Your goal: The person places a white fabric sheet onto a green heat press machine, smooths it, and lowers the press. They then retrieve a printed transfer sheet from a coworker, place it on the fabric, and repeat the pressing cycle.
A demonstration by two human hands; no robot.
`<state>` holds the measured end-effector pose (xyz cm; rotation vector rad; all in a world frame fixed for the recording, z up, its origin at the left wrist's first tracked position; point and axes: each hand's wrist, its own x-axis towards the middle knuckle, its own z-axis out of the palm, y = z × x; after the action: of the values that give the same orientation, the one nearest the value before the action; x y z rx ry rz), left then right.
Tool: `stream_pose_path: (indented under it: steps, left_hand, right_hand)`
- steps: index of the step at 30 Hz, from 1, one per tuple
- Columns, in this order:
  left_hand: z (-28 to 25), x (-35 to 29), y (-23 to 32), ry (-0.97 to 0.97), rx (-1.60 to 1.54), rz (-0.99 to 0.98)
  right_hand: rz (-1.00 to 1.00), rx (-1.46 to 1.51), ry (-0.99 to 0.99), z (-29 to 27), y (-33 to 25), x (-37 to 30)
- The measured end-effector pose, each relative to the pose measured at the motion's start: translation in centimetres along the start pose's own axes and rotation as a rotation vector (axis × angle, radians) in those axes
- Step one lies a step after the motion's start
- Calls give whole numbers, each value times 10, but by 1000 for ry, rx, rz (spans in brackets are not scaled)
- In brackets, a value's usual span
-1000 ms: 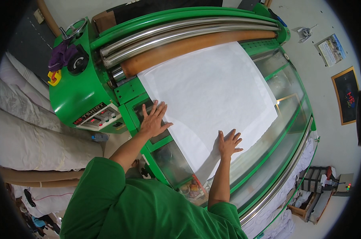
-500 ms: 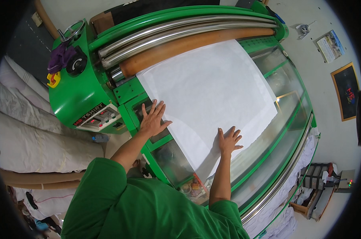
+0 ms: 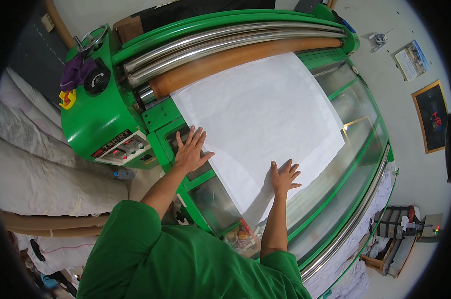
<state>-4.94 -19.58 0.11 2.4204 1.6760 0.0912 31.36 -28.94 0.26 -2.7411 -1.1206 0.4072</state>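
Your white sheet (image 3: pixel 265 109) lies on the table (image 3: pixel 352 104), in front of the brown roller (image 3: pixel 205 71), and its far edge reaches the roller. Your left hand (image 3: pixel 188 152) and your right hand (image 3: pixel 284 179) are spread, apart, gripping nothing; how hard they press, I cannot tell. If they push unevenly, the sheet may wrinkle or turn askew; if fingers come too near the roller, it might pinch them. Left of the roller, a dark label (image 3: pixel 111 143) carries lettering; far to its right, a chalkboard (image 3: pixel 430 117) has coloured letters.

Workshop, green roller machine (image 3: pixel 102 113), wrapped rolls (image 3: pixel 51 174)
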Motion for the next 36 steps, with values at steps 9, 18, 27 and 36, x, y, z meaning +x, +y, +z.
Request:
stream_pose_path:
  steps: [9, 18, 27, 36]
  left_hand:
    - [-4, -1, 1, 22, -22, 3]
    - [-2, 0, 0, 16, -25, 7]
    - [-2, 0, 1, 21, -4, 7]
    - [-3, 1, -1, 9, -25, 15]
  right_hand:
    - [6, -26, -2, -1, -2, 2]
    - [3, -4, -7, 1, -4, 3]
    - [6, 4, -16, 4, -6, 5]
    - [-4, 43, -11, 11, -7, 7]
